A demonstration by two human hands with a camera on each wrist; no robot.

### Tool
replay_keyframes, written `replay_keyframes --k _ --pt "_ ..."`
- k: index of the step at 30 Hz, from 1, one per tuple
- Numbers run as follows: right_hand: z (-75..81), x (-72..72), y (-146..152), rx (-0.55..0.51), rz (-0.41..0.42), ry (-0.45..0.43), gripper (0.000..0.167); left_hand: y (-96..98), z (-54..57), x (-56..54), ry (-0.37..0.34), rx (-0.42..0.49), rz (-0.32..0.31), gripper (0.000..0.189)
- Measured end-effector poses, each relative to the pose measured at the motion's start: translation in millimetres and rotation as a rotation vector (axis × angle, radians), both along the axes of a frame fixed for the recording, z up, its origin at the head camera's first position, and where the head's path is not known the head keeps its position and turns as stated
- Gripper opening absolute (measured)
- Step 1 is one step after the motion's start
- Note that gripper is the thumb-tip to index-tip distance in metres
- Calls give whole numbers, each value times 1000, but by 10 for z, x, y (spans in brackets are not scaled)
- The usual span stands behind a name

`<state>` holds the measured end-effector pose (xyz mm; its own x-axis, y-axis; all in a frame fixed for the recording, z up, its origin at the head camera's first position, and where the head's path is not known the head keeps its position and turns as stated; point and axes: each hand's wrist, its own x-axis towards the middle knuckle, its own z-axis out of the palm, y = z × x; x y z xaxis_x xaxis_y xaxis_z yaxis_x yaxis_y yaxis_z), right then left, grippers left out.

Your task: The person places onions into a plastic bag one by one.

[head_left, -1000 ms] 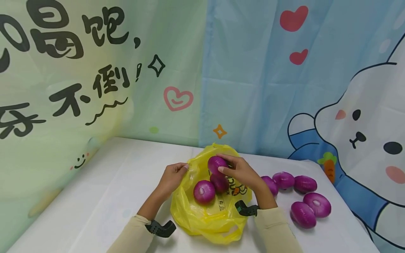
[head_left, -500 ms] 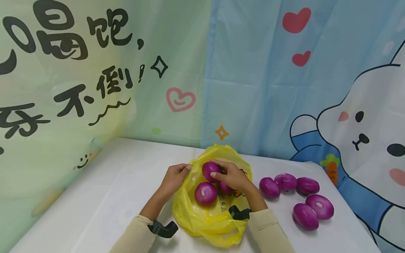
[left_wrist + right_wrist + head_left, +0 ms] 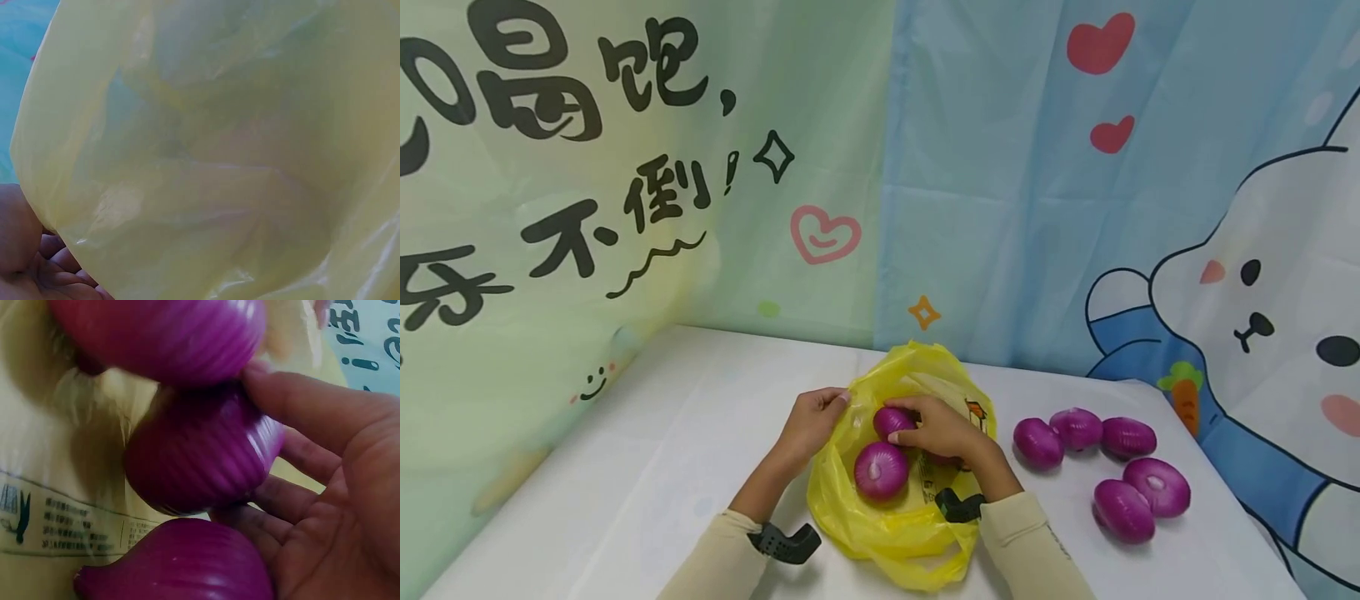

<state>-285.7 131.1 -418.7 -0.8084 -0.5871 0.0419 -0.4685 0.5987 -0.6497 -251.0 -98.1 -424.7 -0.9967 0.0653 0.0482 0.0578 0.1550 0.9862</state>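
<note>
Lower into the yellow bag (image 3: 857, 527) slips the purple onion (image 3: 891, 422) — right hand (image 3: 938, 429) gripping it, left hand (image 3: 810, 422) pinching the bag's edge — joining two other onions (image 3: 175, 565) inside.

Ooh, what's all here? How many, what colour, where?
Bag: one, yellow, on the table
Bagged onions: three, purple, in bag
Loose onions: five, purple, right of bag
Table: one, white, under bag
Backdrop: count unclear, green and blue, behind
Prints: many, including black lettering, red hearts, white animal, orange carrot, on the backdrop
Wrist cameras: two, black, on wrists
Sleeves: two, beige, forearms
Left hand: one, bare, pinching bag's edge
Right hand: one, bare, holding bagged onion
</note>
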Motion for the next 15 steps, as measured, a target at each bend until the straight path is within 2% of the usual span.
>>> replay_keyframes --k 7,15 --pt "27 11 19 44 17 -16 53 7 -4 -13 -1 -13 15 34" --pt "20 26 104 -44 -6 -20 53 1 7 -22 1 -6 13 33"
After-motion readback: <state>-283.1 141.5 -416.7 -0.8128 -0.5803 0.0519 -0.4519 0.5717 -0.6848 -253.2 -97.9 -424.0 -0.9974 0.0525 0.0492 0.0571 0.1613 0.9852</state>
